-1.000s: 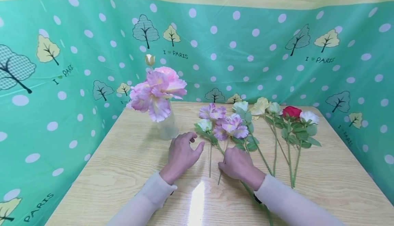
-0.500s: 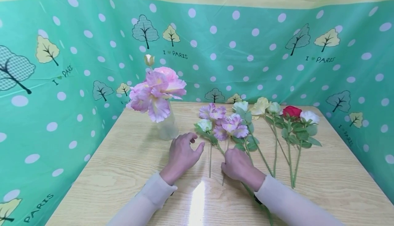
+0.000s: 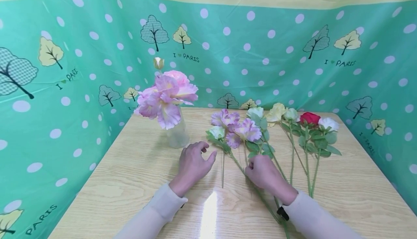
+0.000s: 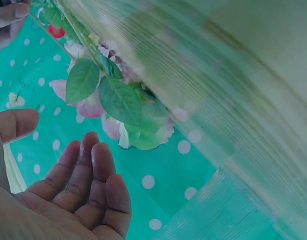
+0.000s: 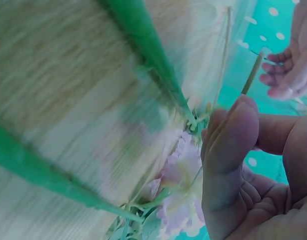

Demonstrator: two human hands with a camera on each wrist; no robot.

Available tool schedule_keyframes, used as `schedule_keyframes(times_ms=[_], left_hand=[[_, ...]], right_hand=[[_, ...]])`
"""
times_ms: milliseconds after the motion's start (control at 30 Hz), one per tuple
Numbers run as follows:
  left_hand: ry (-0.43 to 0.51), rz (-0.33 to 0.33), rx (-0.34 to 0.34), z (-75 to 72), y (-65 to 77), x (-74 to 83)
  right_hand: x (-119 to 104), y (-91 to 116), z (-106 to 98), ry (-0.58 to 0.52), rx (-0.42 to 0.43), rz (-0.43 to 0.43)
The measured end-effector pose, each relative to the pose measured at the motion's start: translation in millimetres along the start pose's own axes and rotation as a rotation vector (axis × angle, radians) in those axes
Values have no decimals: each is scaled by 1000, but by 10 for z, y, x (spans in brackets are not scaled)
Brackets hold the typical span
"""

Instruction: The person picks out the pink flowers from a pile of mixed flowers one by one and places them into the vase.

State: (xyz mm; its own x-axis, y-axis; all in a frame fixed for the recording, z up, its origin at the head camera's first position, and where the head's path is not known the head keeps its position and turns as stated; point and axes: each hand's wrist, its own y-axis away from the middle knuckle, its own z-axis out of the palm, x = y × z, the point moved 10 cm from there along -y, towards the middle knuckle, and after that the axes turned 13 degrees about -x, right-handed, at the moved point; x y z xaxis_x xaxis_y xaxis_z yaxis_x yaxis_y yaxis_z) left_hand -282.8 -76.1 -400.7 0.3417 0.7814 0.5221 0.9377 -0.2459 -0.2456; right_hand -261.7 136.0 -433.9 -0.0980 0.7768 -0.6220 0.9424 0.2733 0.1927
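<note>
Lilac ruffled flower [image 3: 249, 130] is located right of frosted vase [image 3: 177, 135]; its stem is pinched by right hand [image 3: 265, 173], gripped stretch hidden. Left hand [image 3: 194, 162] relaxed, released. Pale-green rose [image 3: 217, 132] stem partly covered by right hand. Wooden tabletop [image 3: 130, 170] is extended leftward past vase.

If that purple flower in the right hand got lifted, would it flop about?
The purple flower will likely feel light, being ruffled petals on a thin stem. The stem looks straight, so it's probably fairly stiff. With the petals at one end, it may twist in the right hand.
</note>
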Motion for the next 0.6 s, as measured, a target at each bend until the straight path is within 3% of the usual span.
schedule_keyframes(times_ms=[300,600], left_hand=[[15,3,-6,10,7,9],[0,2,-4,14,12,14]], right_hand=[[31,90,-121,-82,57,-16],[-17,188,-231,-40,156,-37]])
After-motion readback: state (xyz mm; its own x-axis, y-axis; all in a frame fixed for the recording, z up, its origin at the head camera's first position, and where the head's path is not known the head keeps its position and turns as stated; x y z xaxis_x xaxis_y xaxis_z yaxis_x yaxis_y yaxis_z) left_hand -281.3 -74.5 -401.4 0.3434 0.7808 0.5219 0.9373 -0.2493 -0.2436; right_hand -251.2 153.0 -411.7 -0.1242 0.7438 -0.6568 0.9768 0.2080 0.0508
